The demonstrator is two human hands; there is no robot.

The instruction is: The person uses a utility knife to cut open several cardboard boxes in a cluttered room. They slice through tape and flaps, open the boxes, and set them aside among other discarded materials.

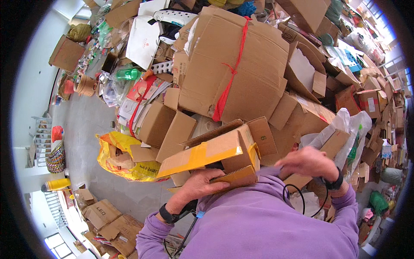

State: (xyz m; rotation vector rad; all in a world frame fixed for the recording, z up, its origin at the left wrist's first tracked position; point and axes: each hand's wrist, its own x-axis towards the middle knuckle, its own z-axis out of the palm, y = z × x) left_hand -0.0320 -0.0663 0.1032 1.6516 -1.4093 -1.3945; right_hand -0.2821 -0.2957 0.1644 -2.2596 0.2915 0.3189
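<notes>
A cardboard box [207, 155] with yellow packing tape and raised flaps rests against the front of my purple top. My left hand [207, 183] grips its near lower side, with the thumb on the taped cardboard. To the right of the box is my right hand [305, 163], raised and slightly blurred; its fingers are curled, and whether they pinch something small I cannot tell. Beyond the box lies a large bundle of flattened cardboard [258, 64] tied with a red strip. A smaller open carton [158, 124] stands to its left.
A yellow plastic bag [121, 162] with cardboard pieces lies at left on the grey floor [84, 119]. Paper tied with red [139, 106] sits behind it. Piled cartons and plastic waste rise ahead and at right, with a clear plastic bag [351, 142] near my right hand. Flattened cartons [119, 230] lie lower left.
</notes>
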